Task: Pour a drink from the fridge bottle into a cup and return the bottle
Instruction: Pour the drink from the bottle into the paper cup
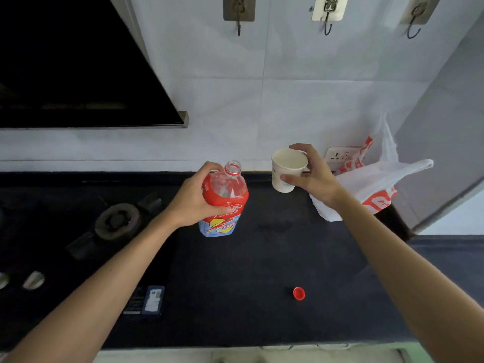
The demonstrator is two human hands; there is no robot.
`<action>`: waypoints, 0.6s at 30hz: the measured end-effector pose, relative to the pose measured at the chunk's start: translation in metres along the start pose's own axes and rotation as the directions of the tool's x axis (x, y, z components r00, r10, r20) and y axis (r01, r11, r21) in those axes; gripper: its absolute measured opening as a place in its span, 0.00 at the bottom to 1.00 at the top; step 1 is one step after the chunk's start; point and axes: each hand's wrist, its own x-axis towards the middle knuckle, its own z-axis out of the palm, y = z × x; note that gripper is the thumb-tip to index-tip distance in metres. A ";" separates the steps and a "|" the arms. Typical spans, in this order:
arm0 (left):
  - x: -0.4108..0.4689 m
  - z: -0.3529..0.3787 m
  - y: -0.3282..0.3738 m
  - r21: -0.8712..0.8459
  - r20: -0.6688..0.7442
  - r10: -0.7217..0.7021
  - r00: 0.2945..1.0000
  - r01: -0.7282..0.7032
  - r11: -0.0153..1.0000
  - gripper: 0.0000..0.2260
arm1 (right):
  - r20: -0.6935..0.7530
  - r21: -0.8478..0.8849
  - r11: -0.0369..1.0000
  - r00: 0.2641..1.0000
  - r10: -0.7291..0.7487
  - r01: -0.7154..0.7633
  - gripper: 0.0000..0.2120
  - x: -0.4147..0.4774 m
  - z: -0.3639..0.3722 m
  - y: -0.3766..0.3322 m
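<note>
A plastic bottle (224, 199) with a red and blue label stands uncapped on the dark counter (262, 258), and my left hand (192, 196) grips its upper body from the left. To its right, my right hand (311, 176) holds a white paper cup (285, 170) lifted a little above the counter, its mouth tilted toward me and its inside looking empty. The bottle's red cap (298, 293) lies loose on the counter near the front edge, apart from both hands.
A gas burner (117, 221) and stove knobs (32, 280) sit at the left. A white and red plastic bag (372, 187) lies at the back right in front of a wall socket (340, 154). A dark range hood (78, 61) hangs upper left. A small dark box (149, 299) lies near the front.
</note>
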 end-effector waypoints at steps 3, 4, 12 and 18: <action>-0.010 0.010 -0.019 -0.046 0.004 -0.011 1.000 0.012 0.999 0.34 | 0.009 -0.002 0.999 0.999 0.048 -0.048 0.31 -0.009 0.016 0.025; -0.013 0.013 -0.025 -0.057 0.005 -0.012 1.000 0.012 0.998 0.33 | 0.021 -0.005 0.998 0.998 0.065 -0.065 0.31 -0.012 0.021 0.033; -0.033 0.040 -0.066 -0.101 0.013 -0.086 0.996 0.087 0.991 0.34 | 0.115 -0.130 0.976 0.975 0.189 -0.174 0.34 -0.048 0.058 0.101; -0.048 0.056 -0.094 -0.101 -0.027 -0.129 0.991 0.125 0.987 0.35 | 0.046 -0.206 0.959 0.977 0.207 -0.193 0.33 -0.075 0.087 0.132</action>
